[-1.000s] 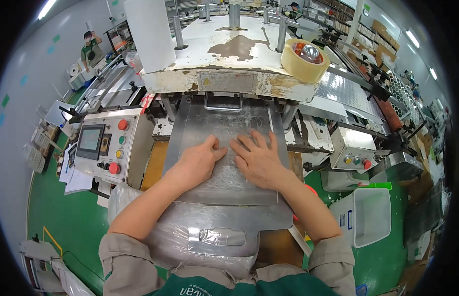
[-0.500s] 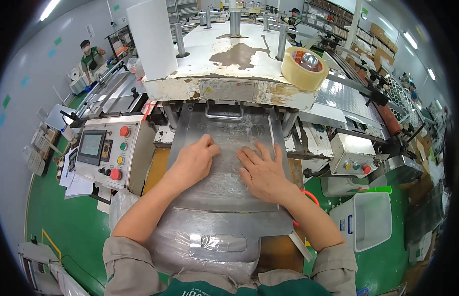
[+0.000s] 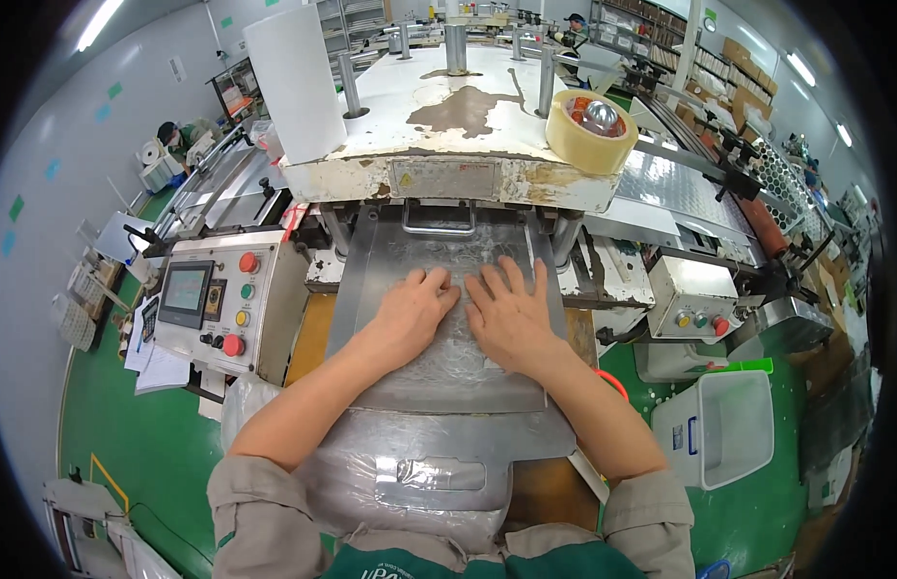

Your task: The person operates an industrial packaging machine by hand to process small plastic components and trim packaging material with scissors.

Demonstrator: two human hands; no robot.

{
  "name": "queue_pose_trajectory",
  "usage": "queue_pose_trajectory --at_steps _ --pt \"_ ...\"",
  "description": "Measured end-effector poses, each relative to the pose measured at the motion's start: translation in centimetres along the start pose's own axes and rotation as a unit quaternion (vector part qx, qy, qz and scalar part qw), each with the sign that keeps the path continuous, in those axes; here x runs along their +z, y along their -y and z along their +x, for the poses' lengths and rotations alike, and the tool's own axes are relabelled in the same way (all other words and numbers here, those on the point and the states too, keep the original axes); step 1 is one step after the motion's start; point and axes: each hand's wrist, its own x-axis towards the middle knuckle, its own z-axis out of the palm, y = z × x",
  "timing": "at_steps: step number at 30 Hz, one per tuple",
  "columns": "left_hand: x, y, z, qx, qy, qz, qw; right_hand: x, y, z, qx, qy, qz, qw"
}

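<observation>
A grey metal plate (image 3: 371, 338), its middle covered by scratches or a clear film that I cannot tell apart, lies in front of the press. My left hand (image 3: 413, 317) rests on its middle, fingers bent but a little apart, with nothing visible in them. Close beside it, my right hand (image 3: 511, 318) lies flat with spread fingers. Beyond both hands is a metal bar handle (image 3: 439, 230) at the press opening. Nearer to me, a plate with a cut-out grip (image 3: 431, 501) lies over a plastic-wrapped bundle (image 3: 347, 482).
Above the plate stands the worn white press head (image 3: 371, 176), carrying a roll of tape (image 3: 569, 145) and a white roll (image 3: 292, 87). A control panel (image 3: 231, 309) is at left, a smaller button box (image 3: 694, 299) at right. A translucent bin (image 3: 728, 434) stands on the floor.
My left hand has moved right, closer to my right hand, and its fingers have loosened from a tighter curl. My right hand stays flat on the plate. A person at far left has bent down.
</observation>
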Motion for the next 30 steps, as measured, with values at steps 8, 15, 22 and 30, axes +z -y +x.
queue_pose_trajectory --at_steps 8,15,22,30 --pt "-1.3 -0.2 -1.6 -0.004 0.042 -0.053 0.998 -5.4 -0.1 -4.7 -0.057 0.048 0.109 0.991" --pt "0.5 0.1 -0.8 -0.013 -0.028 -0.033 0.999 -6.5 -2.7 -15.7 0.235 -0.015 0.150 0.960" --pt "0.3 -0.3 -0.4 -0.013 0.000 -0.023 1.000 -7.1 -0.2 -23.7 0.316 0.155 0.110 0.929" --pt "-1.4 0.6 0.3 0.009 0.072 -0.054 0.996 -7.1 -0.5 -22.9 0.268 0.094 0.095 0.954"
